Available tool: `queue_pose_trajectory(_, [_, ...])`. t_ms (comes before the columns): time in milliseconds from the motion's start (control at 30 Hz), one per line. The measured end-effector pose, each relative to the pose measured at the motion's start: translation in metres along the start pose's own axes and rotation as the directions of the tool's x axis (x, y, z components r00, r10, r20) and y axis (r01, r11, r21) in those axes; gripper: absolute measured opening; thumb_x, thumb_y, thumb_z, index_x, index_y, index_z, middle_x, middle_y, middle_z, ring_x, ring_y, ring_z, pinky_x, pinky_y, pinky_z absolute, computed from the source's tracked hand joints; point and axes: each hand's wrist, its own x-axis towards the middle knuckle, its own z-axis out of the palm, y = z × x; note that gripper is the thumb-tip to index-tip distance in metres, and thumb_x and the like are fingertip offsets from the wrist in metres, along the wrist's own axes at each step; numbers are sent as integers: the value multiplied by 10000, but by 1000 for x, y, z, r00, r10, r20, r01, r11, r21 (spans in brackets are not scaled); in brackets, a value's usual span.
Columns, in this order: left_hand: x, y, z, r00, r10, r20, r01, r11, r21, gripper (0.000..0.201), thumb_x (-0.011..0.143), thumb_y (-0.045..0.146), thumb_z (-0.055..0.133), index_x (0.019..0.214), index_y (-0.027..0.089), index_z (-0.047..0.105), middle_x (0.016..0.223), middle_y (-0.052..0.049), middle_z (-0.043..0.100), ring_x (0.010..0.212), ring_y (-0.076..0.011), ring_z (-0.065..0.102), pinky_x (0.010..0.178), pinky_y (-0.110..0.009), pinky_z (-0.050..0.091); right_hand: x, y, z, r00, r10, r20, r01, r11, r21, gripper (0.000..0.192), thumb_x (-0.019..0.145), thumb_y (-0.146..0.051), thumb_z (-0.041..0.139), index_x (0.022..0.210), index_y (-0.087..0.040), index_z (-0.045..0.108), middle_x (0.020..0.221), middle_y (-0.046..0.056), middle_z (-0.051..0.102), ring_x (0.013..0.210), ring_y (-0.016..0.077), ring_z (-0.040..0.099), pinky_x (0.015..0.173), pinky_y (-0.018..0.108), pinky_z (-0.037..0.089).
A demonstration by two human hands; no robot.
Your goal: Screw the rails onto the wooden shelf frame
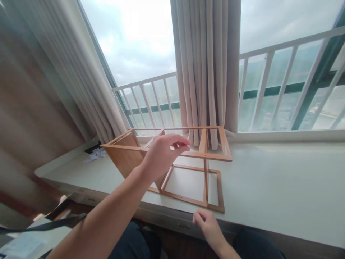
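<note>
Two bare arms are seen from above, and no sleeve is visible on either of them up to the edge of the picture. The left hand (161, 156) is bare: no ring, watch or glove is worn on it. The right hand (208, 226) is bare too, and its wrist is uncovered. At the bottom of the view, dark trousers (140, 244) are worn on both legs, of plain cloth without any visible marking.

Beige pleated fabric curtains (207, 64) hang at top centre, with a second pale curtain (81, 72) at upper left. White metal railing bars (269, 72) cross the window at right. Crumpled white paper (95, 154) lies at middle left.
</note>
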Motion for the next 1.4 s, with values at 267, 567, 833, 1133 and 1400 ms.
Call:
queue_pose_trajectory(267, [33, 6, 38, 902, 235, 361, -274, 960, 59, 196, 917, 102, 658, 834, 204, 803, 839, -8, 804, 790, -137, 739, 826, -239, 538, 4, -5, -2, 999, 19, 30, -20, 999, 37, 512, 932, -573, 496, 611, -199, 635, 637, 21, 600, 703, 210, 559, 719, 318, 387])
queue_pose_trajectory(567, [54, 10, 41, 791, 279, 544, -407, 904, 129, 287, 854, -4, 578, 755, 180, 775, 760, -2, 763, 699, -115, 674, 739, -229, 475, 8, -12, 0, 998, 27, 51, -31, 997, 72, 511, 934, -563, 497, 599, -199, 626, 623, 15, 584, 685, 195, 533, 725, 317, 393])
queue_pose_trajectory(833, [76, 13, 43, 744, 139, 653, -250, 965, 79, 119, 819, 94, 753, 818, 201, 807, 784, 14, 793, 757, -130, 715, 729, -220, 480, 11, -13, 3, 997, 35, 69, -41, 996, 84, 488, 928, -526, 498, 594, -194, 623, 618, 22, 595, 673, 188, 532, 712, 311, 379])
queue_pose_trajectory(1133, [53, 10, 36, 875, 53, 480, -101, 992, 75, 93, 835, 151, 785, 890, 212, 828, 853, 21, 827, 799, -142, 739, 758, -224, 507, 12, -11, -2, 997, 33, 66, -39, 996, 86, 483, 936, -514, 504, 603, -191, 642, 615, 16, 594, 677, 189, 543, 720, 315, 385])
queue_pose_trajectory(1400, [28, -12, 39, 908, 261, 328, -262, 964, -41, 118, 919, 244, 767, 1018, 224, 830, 943, -40, 818, 894, -173, 752, 853, -271, 568, 10, -11, -4, 998, 39, 49, -43, 995, 85, 481, 930, -507, 503, 592, -191, 635, 599, 16, 590, 660, 186, 539, 710, 317, 389])
